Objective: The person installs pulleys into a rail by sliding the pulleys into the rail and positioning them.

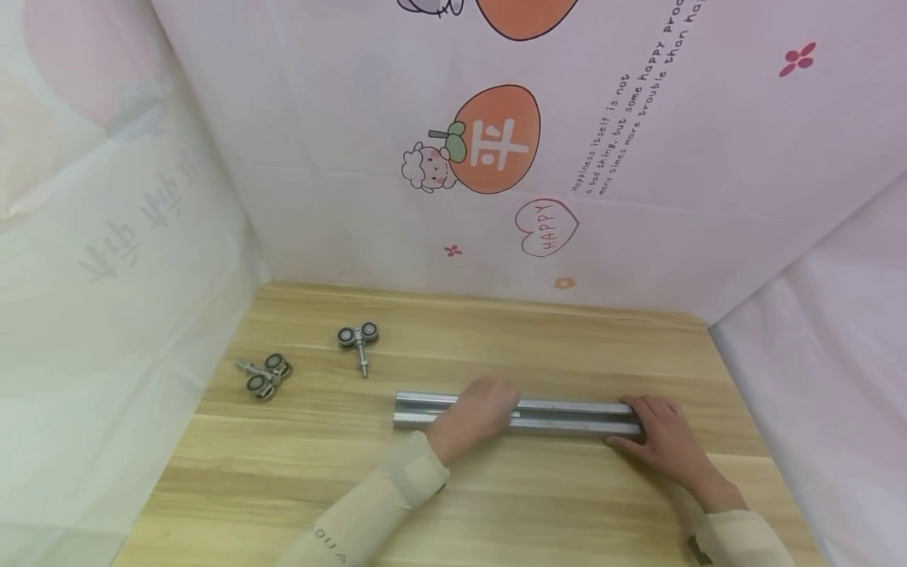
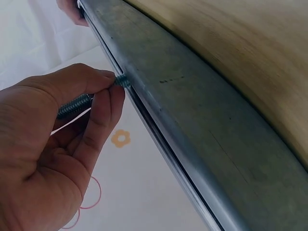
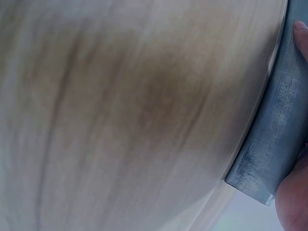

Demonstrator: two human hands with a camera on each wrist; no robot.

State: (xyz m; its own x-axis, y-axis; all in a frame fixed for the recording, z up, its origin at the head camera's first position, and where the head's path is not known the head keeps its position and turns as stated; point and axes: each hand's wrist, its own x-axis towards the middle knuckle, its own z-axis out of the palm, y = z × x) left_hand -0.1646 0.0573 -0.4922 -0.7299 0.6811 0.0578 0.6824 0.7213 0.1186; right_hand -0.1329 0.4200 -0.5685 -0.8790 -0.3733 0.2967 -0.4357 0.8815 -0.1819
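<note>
A grey metal channel rail [image 1: 567, 428] lies lengthwise on the wooden table, its slot facing up. My left hand [image 1: 478, 413] is over the middle of the rail. In the left wrist view, its thumb and fingers pinch a threaded bolt [image 2: 74, 107] that sticks out of the rail's slot. Whatever the bolt joins inside the channel is hidden. At the rail's right end, my right hand [image 1: 666, 441] grips both sides, thumb on the near side and fingers on the far side. The right wrist view shows the rail's cut end [image 3: 255, 185] beside that hand.
Two roller trolleys with threaded bolts lie to the left of the rail: one roller trolley [image 1: 360, 342] farther back, another roller trolley [image 1: 268, 378] nearer the table's left edge. Printed white cloth [image 1: 340, 220] hangs behind and along both sides of the wooden table [image 1: 283, 472].
</note>
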